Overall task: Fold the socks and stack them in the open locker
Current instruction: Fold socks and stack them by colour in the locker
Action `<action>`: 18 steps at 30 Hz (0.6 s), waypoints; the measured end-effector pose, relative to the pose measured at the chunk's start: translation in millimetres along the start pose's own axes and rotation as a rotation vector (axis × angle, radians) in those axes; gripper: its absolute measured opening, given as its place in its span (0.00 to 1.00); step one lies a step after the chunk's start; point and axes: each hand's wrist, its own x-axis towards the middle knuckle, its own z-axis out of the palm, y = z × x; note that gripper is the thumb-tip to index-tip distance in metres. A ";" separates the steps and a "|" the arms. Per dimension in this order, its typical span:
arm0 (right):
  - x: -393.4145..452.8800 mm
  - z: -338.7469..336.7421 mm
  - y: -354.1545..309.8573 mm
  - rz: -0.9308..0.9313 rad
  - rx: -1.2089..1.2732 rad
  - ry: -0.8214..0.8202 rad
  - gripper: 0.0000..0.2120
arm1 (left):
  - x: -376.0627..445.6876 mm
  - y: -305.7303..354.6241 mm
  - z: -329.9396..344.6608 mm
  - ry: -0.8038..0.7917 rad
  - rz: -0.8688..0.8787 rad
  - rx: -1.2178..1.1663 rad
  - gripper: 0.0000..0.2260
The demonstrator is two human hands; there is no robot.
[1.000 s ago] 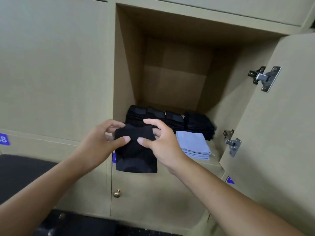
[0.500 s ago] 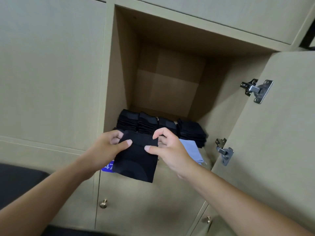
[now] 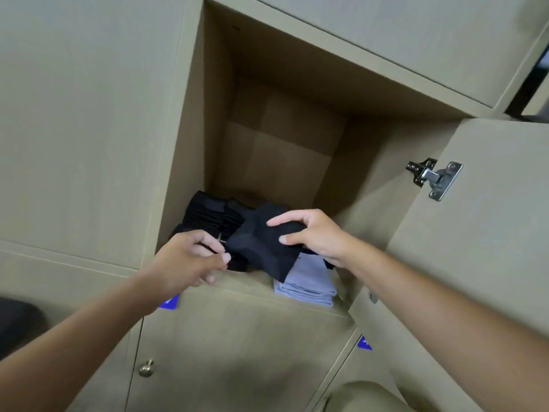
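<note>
Currently the right hand (image 3: 315, 236) grips a folded black sock (image 3: 264, 248) at the mouth of the open locker (image 3: 193, 162): thumb on the near face, fingers curled over the far edge. The sock is a flat, roughly square bundle, dark and matte, with a faint curved seam on its near face. It is tilted; its long axis runs from about 11 o'clock to 5 o'clock, the lower corner pointing to 5 o'clock and overlapping the grey stack. That corner hangs over the grey folded socks (image 3: 309, 281), a neat pile of light grey-blue layers at the front edge of the locker floor, at 5 o'clock from the held sock.

Left hand (image 3: 190, 263) sits at 8 o'clock from the sock, just beside its left edge. Fingers are loosely curled, thumb extended toward the sock; whether it touches or pinches the fabric cannot be told.

A row of black sock stacks (image 3: 208, 215) stands behind both hands, at 10 o'clock from the held sock, deeper on the locker floor.

Locker door (image 3: 475, 233) is swung open at 3 o'clock, with a metal hinge (image 3: 433, 178) on its inner face. A round brass knob (image 3: 146, 368) is on the closed door below, at 7 o'clock.
</note>
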 end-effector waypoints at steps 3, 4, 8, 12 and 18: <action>23.2 -32.2 18.9 0.098 0.057 0.247 0.18 | 0.6 -4.4 0.4 -0.035 -0.001 0.052 0.08; 29.6 -42.0 22.9 0.131 0.106 0.292 0.18 | 0.7 -5.7 1.1 -0.045 0.003 0.074 0.07; 44.9 -69.9 34.5 0.239 0.256 0.404 0.18 | 0.1 -9.8 2.9 -0.080 0.019 0.149 0.06; 55.6 -83.9 48.0 0.300 0.255 0.486 0.19 | 0.4 -10.1 4.9 -0.096 0.031 0.197 0.05; 69.7 -89.3 58.8 0.311 0.243 0.504 0.23 | 1.7 -9.6 10.5 -0.121 0.028 0.214 0.05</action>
